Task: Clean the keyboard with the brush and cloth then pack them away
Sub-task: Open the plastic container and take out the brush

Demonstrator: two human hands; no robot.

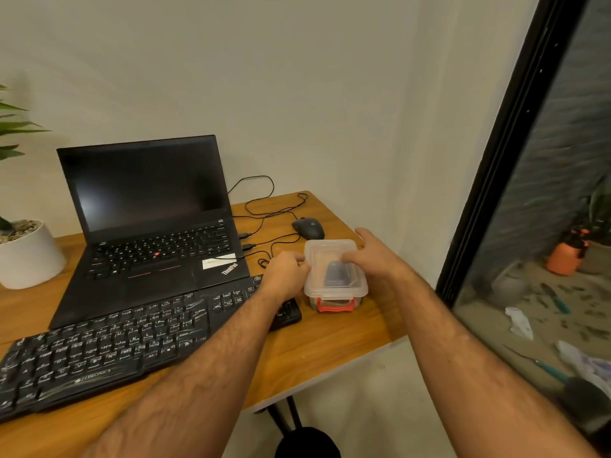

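A small clear plastic box (pixel 334 285) with a red latch (pixel 335 305) stands on the wooden desk (pixel 324 345), just right of the black keyboard (pixel 109 342). Its clear lid (pixel 330 256) lies on top. A dark object shows dimly through the plastic; the brush and cloth cannot be told apart. My left hand (pixel 286 272) grips the box's left rim. My right hand (pixel 370 256) rests over the lid's right side, thumb on top, fingers behind.
An open black laptop (pixel 148 206) stands behind the keyboard. A black mouse (pixel 308 228) and its looping cable (pixel 264 200) lie behind the box. A white plant pot (pixel 28 256) sits at the left. The desk's right edge is close to the box; a glass panel stands at right.
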